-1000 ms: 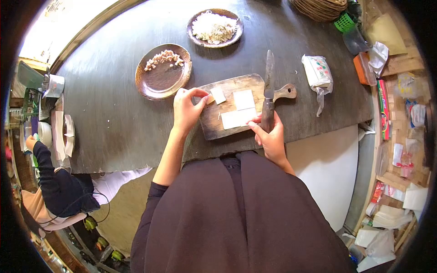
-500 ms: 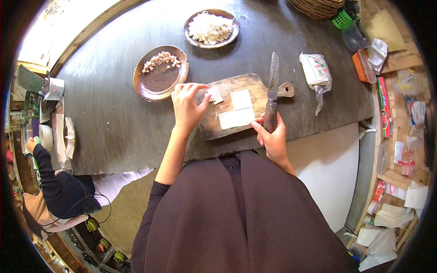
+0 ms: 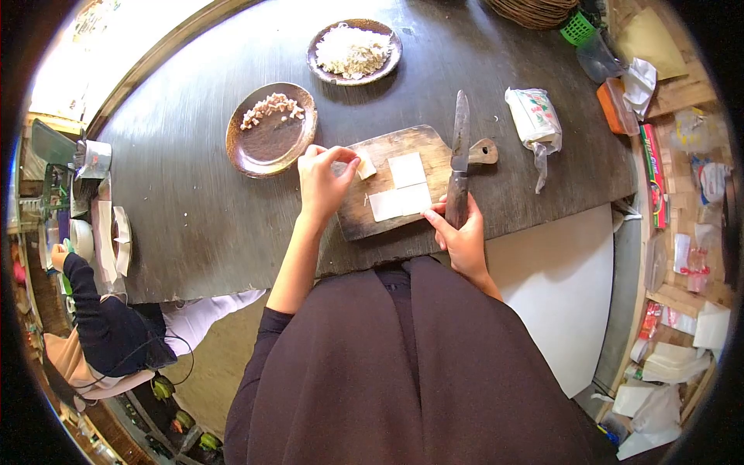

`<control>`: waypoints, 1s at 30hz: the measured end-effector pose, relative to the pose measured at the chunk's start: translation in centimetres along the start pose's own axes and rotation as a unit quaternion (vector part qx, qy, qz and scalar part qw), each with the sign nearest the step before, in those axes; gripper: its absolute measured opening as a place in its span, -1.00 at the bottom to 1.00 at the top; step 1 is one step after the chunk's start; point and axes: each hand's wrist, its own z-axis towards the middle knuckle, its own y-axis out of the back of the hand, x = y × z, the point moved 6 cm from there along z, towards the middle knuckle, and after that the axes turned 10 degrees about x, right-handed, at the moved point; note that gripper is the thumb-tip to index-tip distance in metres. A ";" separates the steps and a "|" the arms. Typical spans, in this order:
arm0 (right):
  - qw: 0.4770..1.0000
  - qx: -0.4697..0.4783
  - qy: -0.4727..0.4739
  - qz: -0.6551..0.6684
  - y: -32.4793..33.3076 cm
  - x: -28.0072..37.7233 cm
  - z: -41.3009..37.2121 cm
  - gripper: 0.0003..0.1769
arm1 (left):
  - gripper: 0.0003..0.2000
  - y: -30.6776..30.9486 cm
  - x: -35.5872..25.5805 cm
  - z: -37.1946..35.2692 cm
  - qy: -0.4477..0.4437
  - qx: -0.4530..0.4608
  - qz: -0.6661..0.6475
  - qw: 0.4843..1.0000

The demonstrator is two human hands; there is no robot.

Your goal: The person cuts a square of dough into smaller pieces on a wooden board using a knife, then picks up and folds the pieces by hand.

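The left hand [image 3: 325, 182] is closed in a pinch. Its thumb and first fingers hold the small white piece [image 3: 366, 166] at the left end of the cutting board [image 3: 364, 221]. The right hand [image 3: 463, 232] is wrapped around the handle of the knife [image 3: 459, 159] at the board's right side. The blade lies flat across the board there and points away from the person. Two bigger white squares [image 3: 407, 169] lie in the middle of the board, touching one another.

To handle the piece well, I think the pinch should be light — the piece looks soft and may break. The knife is better resting flat while the other hand works so near to it.

Just left of the board stands a brown plate [image 3: 260, 155] with chopped bits; its rim is the one thing close enough to get in the left hand's way. Beyond the board is a second plate [image 3: 390, 62] with white shreds. A plastic packet [image 3: 535, 116] lies on the desk [image 3: 194, 217] right of the board. Far left of the board, another person's dark sleeve [image 3: 105, 325] shows below the desk's edge.
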 end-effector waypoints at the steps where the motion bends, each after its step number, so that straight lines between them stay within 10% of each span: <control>1: 1.000 -0.001 0.000 0.002 -0.1 0.0 -0.1 -0.64 | -0.90 -0.1 0.0 0.1 0.000 0.000 0.000 1.000; 30: 0.998 0.042 -0.029 -0.031 -1.9 -0.6 0.2 -0.65 | -0.77 -0.7 -2.0 -1.5 0.003 -0.054 0.225 0.973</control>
